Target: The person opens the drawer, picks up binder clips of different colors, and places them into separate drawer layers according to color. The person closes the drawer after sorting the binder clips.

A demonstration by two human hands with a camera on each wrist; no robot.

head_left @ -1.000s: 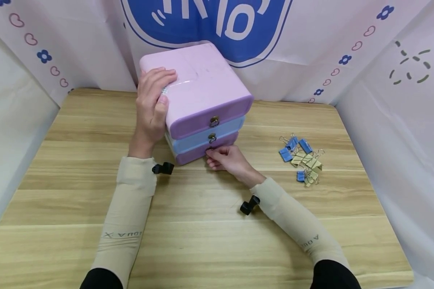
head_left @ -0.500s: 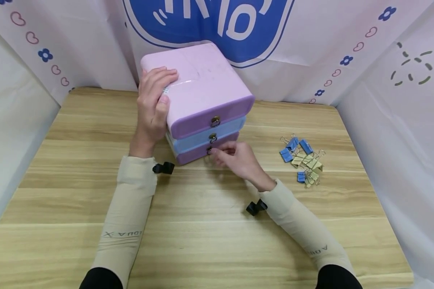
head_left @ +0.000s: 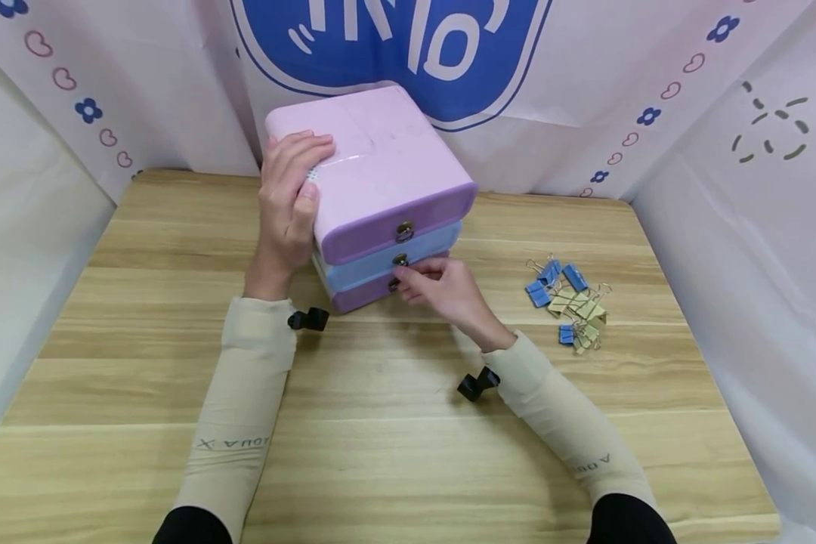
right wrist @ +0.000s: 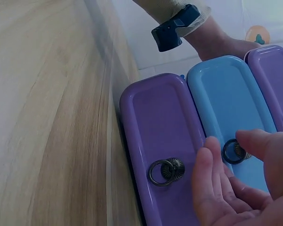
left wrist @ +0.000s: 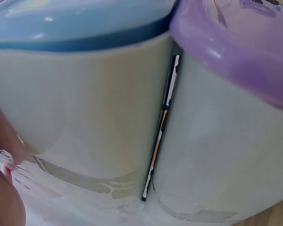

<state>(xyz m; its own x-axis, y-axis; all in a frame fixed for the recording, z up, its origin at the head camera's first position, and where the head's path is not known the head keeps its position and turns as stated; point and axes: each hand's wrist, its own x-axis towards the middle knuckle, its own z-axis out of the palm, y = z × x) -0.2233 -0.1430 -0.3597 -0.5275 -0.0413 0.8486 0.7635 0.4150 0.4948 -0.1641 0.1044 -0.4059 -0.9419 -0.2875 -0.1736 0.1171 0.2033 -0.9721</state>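
Observation:
A small three-drawer cabinet (head_left: 387,151) with a pink top stands at an angle near the back of the table. Its fronts are purple, blue and purple, and all three drawers look closed. My left hand (head_left: 287,196) lies over its upper left edge, fingers flat on the top. My right hand (head_left: 449,295) is at the blue middle drawer (right wrist: 221,84), thumb beside its ring pull (right wrist: 225,157) and the other fingers below, with a gap between them. The lower purple drawer (right wrist: 155,113) has its ring pull (right wrist: 178,168) hanging free. White cabinet sides (left wrist: 85,108) fill the left wrist view.
Several blue binder clips (head_left: 574,276) and yellow binder clips (head_left: 590,307) lie in a loose pile to the right on the wooden table (head_left: 353,453). A white printed cloth (head_left: 557,83) hangs right behind the cabinet.
My right hand has let go of the bottom drawer's ring pull and moved up to the middle one. The left hand stays on the cabinet, and the drawers have not moved.

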